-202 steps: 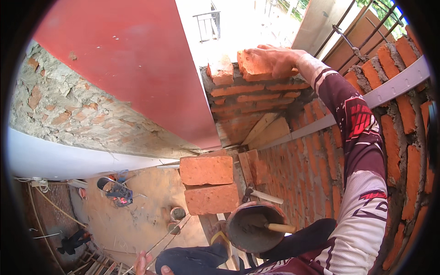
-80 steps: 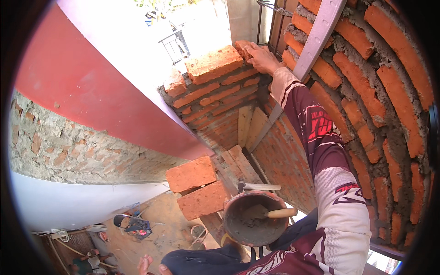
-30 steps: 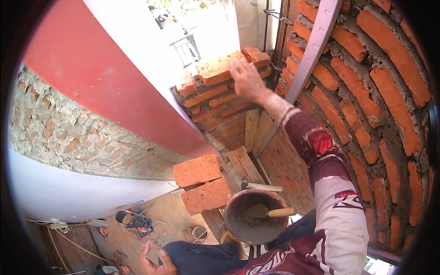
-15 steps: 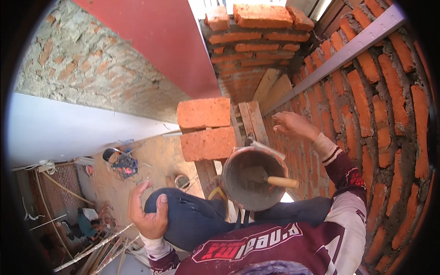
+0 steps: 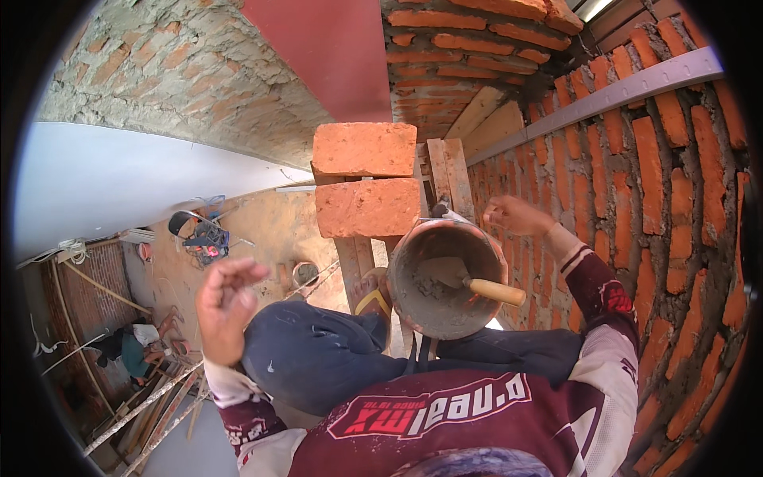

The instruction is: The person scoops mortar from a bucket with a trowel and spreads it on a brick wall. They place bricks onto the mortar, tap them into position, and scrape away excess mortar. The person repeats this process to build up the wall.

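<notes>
My left hand (image 5: 226, 306) is raised above my left knee, empty, its fingers loosely bent and apart, a little blurred. Close to the brick wall, my right hand (image 5: 520, 216) hovers with its fingers slightly curled and nothing visible in them. Between my legs is a bucket (image 5: 413, 298) with grey mortar (image 5: 433, 290) at its bottom. A trowel (image 5: 477, 286) lies in the bucket, its wooden handle reaching over the right rim. Just beyond, on the left, two orange bricks (image 5: 364, 149) (image 5: 368, 208) sit side by side on top of others.
The brick wall (image 5: 652, 207) rises on my right, with a long metal straightedge (image 5: 620, 95) along it. Timber planks (image 5: 449, 171) run under me. Far below on the left, a person (image 5: 139, 354) is near several wooden pieces; a second bucket (image 5: 306, 274) stands on the floor.
My left hand has lifted and shifted left, away from my knee. The view has tilted downward, so the bricks and far wall sit higher. My right hand stays near the wall, fingers curling more.
</notes>
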`<action>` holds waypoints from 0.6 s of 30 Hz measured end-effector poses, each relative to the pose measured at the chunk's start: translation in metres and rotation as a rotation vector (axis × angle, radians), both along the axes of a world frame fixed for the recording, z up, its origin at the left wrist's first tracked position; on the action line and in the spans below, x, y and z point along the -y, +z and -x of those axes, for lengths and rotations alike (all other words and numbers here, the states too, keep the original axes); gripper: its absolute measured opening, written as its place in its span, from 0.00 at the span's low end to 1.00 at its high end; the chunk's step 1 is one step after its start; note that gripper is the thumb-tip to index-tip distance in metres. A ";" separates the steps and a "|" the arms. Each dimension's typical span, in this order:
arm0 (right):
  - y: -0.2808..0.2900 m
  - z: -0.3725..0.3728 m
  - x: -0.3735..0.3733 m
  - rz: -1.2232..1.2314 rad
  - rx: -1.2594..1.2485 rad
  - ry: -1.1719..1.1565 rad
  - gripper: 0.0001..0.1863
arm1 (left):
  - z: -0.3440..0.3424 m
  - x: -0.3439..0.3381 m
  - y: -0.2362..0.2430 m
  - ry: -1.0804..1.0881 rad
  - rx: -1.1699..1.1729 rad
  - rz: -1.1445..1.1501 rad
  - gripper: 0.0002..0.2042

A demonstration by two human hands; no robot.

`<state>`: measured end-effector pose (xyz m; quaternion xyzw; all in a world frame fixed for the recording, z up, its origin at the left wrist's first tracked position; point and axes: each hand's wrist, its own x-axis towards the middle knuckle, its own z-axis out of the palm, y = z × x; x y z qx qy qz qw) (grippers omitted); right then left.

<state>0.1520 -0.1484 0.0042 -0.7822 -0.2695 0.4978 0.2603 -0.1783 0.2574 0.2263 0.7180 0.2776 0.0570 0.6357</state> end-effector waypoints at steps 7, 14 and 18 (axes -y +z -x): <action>-0.076 0.032 0.010 0.009 -0.016 -0.039 0.16 | -0.010 -0.033 -0.161 0.083 -0.386 0.422 0.23; -0.089 0.010 -0.001 0.017 0.062 -0.067 0.17 | -0.042 0.066 -0.304 0.165 -0.513 0.897 0.21; -0.079 0.009 -0.001 -0.047 -0.017 0.210 0.18 | -0.052 0.092 -0.341 0.183 -0.370 1.092 0.15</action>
